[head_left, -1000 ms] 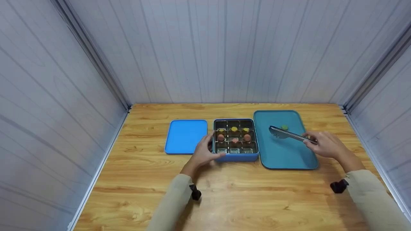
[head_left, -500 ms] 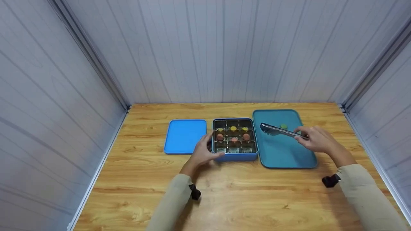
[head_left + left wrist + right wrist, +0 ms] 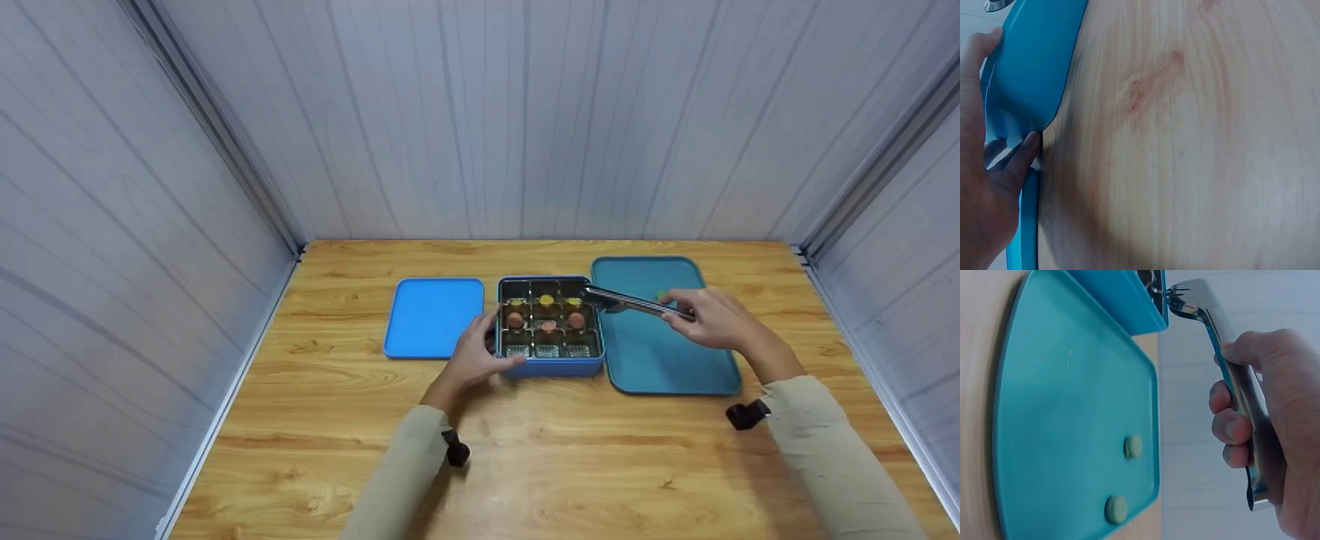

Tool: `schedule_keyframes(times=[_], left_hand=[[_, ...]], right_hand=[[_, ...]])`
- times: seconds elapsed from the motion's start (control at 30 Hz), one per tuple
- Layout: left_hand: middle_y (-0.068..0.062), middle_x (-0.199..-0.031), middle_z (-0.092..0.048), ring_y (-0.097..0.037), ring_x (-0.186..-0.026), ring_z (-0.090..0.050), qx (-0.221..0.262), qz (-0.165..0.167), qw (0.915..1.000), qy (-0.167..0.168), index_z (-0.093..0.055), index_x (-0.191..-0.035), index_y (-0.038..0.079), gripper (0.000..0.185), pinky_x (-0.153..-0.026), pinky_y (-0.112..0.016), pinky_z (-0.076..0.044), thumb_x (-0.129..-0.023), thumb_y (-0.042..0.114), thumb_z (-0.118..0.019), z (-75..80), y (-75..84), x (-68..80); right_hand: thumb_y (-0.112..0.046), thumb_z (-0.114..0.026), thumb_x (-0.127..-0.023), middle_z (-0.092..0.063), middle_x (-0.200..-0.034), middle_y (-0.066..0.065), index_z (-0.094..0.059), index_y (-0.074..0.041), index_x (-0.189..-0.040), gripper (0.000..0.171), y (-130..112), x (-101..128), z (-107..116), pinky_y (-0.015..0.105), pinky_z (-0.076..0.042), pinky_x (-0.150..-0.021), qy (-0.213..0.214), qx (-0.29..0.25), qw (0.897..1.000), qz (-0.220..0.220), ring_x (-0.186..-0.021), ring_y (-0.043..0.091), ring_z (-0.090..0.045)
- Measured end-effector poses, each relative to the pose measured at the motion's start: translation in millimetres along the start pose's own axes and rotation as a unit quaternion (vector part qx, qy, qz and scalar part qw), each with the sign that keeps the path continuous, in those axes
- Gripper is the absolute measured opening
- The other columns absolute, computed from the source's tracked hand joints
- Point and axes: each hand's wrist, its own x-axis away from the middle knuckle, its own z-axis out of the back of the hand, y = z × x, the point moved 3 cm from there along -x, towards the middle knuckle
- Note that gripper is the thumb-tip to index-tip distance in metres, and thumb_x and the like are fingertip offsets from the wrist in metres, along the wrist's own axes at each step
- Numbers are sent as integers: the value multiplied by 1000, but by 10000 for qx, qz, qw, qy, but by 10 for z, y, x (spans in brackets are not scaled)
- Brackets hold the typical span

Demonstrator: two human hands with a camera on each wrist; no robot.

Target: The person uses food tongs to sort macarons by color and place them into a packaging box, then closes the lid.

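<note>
A blue box [image 3: 551,366] with a dark insert of nine small compartments is seen in the middle of the wooden counter [image 3: 570,457]. Yellow pieces are placed in the far row and reddish pieces in the middle row; what the near row holds cannot be told. The near left corner of the box is held by the left hand [image 3: 474,358], with the thumb along the front wall and the fingers curled at the left side; in the left wrist view the hand [image 3: 982,185] is pressed against the blue wall [image 3: 1033,67].

Metal tongs [image 3: 630,302] are gripped by the right hand [image 3: 709,319], whose fingers are curled round the handle. The tips of the tongs are held over the far right corner of the box. Whether something is pinched in the tips cannot be told. In the right wrist view the tongs [image 3: 1224,360] are nearly closed.

Just right of the box lies a teal tray [image 3: 660,367], and on it two green pieces [image 3: 1133,446] are seen near its far edge. A flat blue lid [image 3: 433,317] lies just left of the box.
</note>
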Motion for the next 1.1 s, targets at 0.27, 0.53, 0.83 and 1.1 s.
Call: schedule_keyframes(times=[0.27, 0.53, 0.83, 1.1], left_hand=[[-25, -168, -52, -48, -154, -53, -49, -122, 9999, 88, -33, -178, 9, 117, -127, -67, -47, -86, 47, -95, -11, -19, -5], [-28, -174, -46, -53, -160, -47, 144, -93, 9998, 49, -33, -178, 8, 121, -132, -71, -39, -83, 49, -97, -1, -14, 3], [-25, -167, -53, -46, -152, -55, 9, -354, 9992, 197, -37, -177, 12, 119, -126, -60, -51, -85, 61, -94, -58, -186, -53], [-21, -169, -53, -43, -154, -54, 233, -83, 9996, 164, -38, -177, 12, 123, -129, -60, -48, -79, 56, -99, -43, -146, -55]], right_hand=[[-18, -73, -110, -50, -61, -6, -81, -7, -122, 18, -145, -126, -97, 23, -26, -52, -93, 45, 9998, 163, -50, 0, -29], [-18, -72, -109, -55, -61, -4, -81, -6, -123, 20, -348, -245, -195, 22, -24, -53, -128, 59, 9991, 390, -51, 0, -30], [-18, -71, -110, -55, -61, -5, -80, -9, -120, 16, -578, -398, -278, 22, -23, -53, -233, -31, 9975, 659, -51, -3, -29], [-18, -68, -112, -49, -55, -5, -79, -7, -126, 22, -737, -502, -379, 22, -24, -49, -347, -98, 9957, 852, -46, -4, -24]])
